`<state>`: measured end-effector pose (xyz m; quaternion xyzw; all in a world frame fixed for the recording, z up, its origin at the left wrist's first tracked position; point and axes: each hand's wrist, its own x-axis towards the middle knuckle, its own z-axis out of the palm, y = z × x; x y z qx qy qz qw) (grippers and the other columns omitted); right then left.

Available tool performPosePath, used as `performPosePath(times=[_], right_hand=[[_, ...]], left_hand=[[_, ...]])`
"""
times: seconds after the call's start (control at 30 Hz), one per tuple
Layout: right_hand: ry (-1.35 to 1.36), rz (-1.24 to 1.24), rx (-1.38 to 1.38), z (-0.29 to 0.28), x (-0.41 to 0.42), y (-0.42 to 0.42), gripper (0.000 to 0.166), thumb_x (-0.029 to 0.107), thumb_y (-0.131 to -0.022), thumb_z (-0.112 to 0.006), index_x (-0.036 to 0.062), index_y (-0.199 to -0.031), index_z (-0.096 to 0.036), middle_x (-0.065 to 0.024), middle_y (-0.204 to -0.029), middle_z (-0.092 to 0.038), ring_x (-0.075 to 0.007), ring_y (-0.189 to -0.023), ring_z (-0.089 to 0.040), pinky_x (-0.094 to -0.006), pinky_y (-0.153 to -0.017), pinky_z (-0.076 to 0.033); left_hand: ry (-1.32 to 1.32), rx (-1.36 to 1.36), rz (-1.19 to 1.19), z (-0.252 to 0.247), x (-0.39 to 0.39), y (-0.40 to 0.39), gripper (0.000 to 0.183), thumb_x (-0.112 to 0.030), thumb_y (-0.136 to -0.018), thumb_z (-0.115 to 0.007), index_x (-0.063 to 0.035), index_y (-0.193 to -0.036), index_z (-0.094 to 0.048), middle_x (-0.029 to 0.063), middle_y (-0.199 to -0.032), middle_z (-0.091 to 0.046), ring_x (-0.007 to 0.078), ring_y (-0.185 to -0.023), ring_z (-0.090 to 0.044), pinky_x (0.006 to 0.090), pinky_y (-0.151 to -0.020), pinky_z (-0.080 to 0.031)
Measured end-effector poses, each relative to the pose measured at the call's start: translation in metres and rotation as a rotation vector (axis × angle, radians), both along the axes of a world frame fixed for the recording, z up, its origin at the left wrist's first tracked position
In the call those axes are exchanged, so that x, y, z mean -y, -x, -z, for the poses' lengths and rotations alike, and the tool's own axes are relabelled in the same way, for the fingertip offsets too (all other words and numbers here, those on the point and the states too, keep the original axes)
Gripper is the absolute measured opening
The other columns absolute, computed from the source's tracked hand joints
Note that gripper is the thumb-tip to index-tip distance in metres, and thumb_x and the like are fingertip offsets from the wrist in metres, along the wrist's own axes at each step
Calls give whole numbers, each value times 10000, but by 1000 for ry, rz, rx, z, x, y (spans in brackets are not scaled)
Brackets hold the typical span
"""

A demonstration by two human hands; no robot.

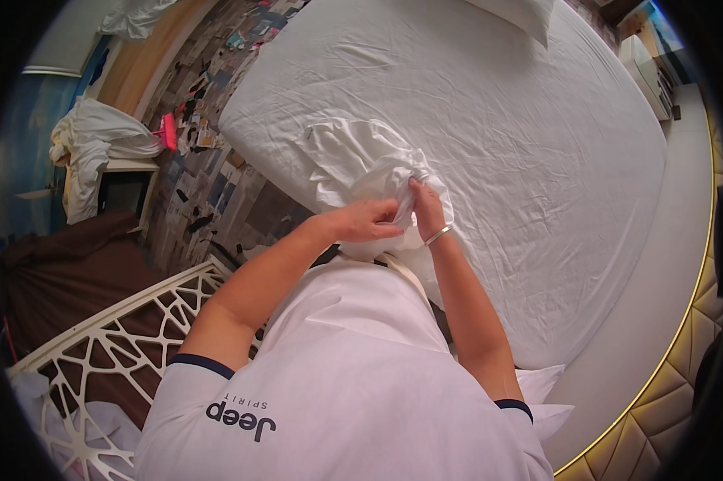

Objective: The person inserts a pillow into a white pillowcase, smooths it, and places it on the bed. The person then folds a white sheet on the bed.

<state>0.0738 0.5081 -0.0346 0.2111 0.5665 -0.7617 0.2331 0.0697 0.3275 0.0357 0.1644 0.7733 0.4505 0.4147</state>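
A bunched white cloth [355, 153], perhaps a pillowcase or cover, lies on the bed's near left part, close against my body. My right hand [427, 207], with a silver bangle [438, 235] at the wrist, grips a gathered fold of it between thumb and fingers. Just left of that fold, my left hand [370, 220] is at the cloth with its fingers bent and thumb held apart; whether it pinches any fabric is unclear. Beneath the cloth spreads a wrinkled white fitted sheet [536, 180] over the mattress.
A white pillow [518, 18] sits at the bed's far edge. Pillow corners [545, 415] show behind my right arm. Left are a cutout lattice panel [115, 343], brown fabric [67, 264], a small cabinet [124, 186] under heaped linen [106, 138], and a pink brush head [168, 132].
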Motion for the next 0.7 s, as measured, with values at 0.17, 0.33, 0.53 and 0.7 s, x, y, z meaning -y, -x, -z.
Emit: performPosePath(times=[0.17, 0.33, 0.53, 0.7], right_hand=[[-30, 99, -34, -2, -6, 16, 298, 391, -893, -573, 106, -807, -593, 61, -670, -452, -67, -605, -386, -244, -544, -314], [-113, 177, -29, -2, -10, 27, 364, 426, -888, -600, 77, -793, -636, 73, -636, -463, -60, -576, -390, -230, -537, -338], [-780, 29, -428, -11, -13, 16, 278, 294, -814, -713, 26, -859, -658, -4, -680, -564, -115, -576, -497, -256, -586, -437], [-607, -199, -496, -29, 4, -1, 276, 214, -787, -733, 29, -972, -644, -92, -852, -643, -170, -696, -616, -287, -660, -516]], left_hand=[[113, 139, -16, 0, 16, 9, 219, -177, -835, -608, -38, -996, -558, 55, -830, -600, 130, -780, -559, 285, -720, -452], [-3, 31, -409, 19, 13, 17, 232, -186, -872, -537, -28, -1034, -591, 71, -908, -619, 146, -823, -569, 307, -749, -464], [-173, 15, -1358, 61, 31, 37, 297, -250, -928, -456, 2, -1018, -584, 79, -915, -609, 174, -822, -531, 316, -760, -448], [-219, 62, -1441, 60, 34, 32, 314, -285, -953, -439, -8, -1045, -555, 79, -952, -595, 164, -829, -540, 310, -733, -457]])
